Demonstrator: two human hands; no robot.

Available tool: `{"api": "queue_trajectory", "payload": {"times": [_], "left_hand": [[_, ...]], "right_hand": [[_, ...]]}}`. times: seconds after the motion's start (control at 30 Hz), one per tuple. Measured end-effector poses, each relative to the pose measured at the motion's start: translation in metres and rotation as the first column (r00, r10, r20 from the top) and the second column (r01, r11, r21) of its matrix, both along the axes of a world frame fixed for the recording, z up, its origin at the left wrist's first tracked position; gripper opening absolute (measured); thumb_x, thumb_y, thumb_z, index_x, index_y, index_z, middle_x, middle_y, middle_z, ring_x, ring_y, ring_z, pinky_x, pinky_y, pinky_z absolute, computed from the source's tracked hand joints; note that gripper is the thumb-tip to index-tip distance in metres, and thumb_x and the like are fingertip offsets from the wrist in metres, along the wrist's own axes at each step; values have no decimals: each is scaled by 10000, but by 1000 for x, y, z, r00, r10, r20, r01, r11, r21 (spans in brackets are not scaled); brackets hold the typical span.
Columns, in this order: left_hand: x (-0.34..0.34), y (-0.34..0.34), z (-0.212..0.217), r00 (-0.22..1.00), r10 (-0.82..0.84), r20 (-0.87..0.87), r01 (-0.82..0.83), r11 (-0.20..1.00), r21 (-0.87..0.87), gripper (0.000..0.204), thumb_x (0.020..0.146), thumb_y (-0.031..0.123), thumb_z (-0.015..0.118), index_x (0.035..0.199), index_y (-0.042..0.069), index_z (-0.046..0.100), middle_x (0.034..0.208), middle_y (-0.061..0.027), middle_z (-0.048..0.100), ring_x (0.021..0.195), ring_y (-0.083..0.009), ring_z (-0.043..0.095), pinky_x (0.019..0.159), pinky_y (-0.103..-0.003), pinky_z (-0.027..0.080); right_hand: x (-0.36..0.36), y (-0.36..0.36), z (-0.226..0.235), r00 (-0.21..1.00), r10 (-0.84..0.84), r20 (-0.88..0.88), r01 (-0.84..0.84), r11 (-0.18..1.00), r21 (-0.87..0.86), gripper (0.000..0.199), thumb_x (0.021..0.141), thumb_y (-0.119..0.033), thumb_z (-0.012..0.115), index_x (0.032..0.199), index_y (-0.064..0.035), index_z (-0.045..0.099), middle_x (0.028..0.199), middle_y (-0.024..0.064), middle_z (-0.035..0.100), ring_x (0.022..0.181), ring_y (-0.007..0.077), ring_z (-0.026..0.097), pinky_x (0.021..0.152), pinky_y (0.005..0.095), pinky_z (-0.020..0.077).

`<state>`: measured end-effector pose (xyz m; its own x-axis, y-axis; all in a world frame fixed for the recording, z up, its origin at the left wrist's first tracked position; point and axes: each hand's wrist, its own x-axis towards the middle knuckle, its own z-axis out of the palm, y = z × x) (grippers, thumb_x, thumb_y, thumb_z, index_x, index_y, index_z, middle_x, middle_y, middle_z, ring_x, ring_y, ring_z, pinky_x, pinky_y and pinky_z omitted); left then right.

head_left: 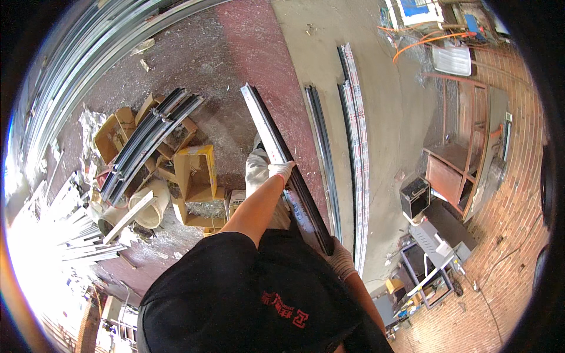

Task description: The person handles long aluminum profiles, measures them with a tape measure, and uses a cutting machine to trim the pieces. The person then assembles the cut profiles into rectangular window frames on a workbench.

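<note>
Hands in pale knit gloves stood apart along one long, dark metal profile with a whitish film down one face (265, 120), both closed on it. The left hand (282, 170) wrapped it near its middle, probably to carry most of the weight close to the balance point. The right hand (340, 260) held the near end beside the body, its fingers partly hidden, likely to steer the length and stop it swinging. The profile slanted across the front of the person, its far end pointing forward and left over a dark red strip of floor (259, 44); whether that end touched the floor could not be told.

Just right of it, a slim, dark grey pair of profiles (321, 138) lay on grey concrete (312, 53), and beyond them a longer bundle in printed white film (357, 141). All ran roughly lengthwise, perhaps so each could be lifted without crossing another.

To the left, a short stack of black and silver profiles (150, 147) lay slantwise over open brown cardboard boxes (196, 176), which seemed to serve as a rough rest keeping it off the floor. A pale, rounded bucket lying beside them (154, 207) had a white slat (129, 216) across it.

Farther out, long silvery metal lengths (88, 76) ran along the left rim, presumably grouped by length, while a rust-red cabinet frame (445, 179) stood well apart on the right, near brick paving (512, 235).
</note>
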<state>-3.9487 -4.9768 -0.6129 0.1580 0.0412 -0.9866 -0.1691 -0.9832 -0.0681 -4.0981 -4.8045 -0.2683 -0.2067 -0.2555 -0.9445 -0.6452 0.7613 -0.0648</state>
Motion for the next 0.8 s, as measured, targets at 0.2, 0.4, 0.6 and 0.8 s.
{"api": "queue_trajectory", "payload": {"times": [0.2,0.4,0.6,0.8], "left_hand": [[18,4,16,999,-29,24,28,999,25,569,688,305,866,1108,-31,680,1071,-138,722,909,-246,694,813,-392,542],[18,2,77,975,-157,-156,136,981,-141,835,706,234,824,1370,-34,397,1191,-174,627,1006,-290,647,816,-425,536],[14,14,158,808,-110,-579,-81,953,-294,606,745,201,781,1285,129,518,1077,-115,662,967,-317,658,796,-477,541],[-21,77,204,103,-989,110,-305,-137,-942,662,659,144,918,1197,84,537,1068,-95,657,926,-247,663,837,-388,558]], "right_hand": [[14,13,28,980,142,-139,-150,988,-43,916,773,-480,791,1448,-48,345,1186,225,618,1002,434,656,839,523,524],[28,91,32,966,9,-258,-53,985,-166,907,748,-397,838,1437,-61,353,1195,189,571,1033,377,618,816,499,537],[52,159,23,938,-246,-245,186,952,-241,744,691,-266,874,1301,-85,490,1175,170,617,1065,392,636,849,486,540],[34,193,17,801,-573,175,553,594,-584,661,888,-534,691,1291,-22,582,1175,245,669,1095,399,659,917,455,523]]}}
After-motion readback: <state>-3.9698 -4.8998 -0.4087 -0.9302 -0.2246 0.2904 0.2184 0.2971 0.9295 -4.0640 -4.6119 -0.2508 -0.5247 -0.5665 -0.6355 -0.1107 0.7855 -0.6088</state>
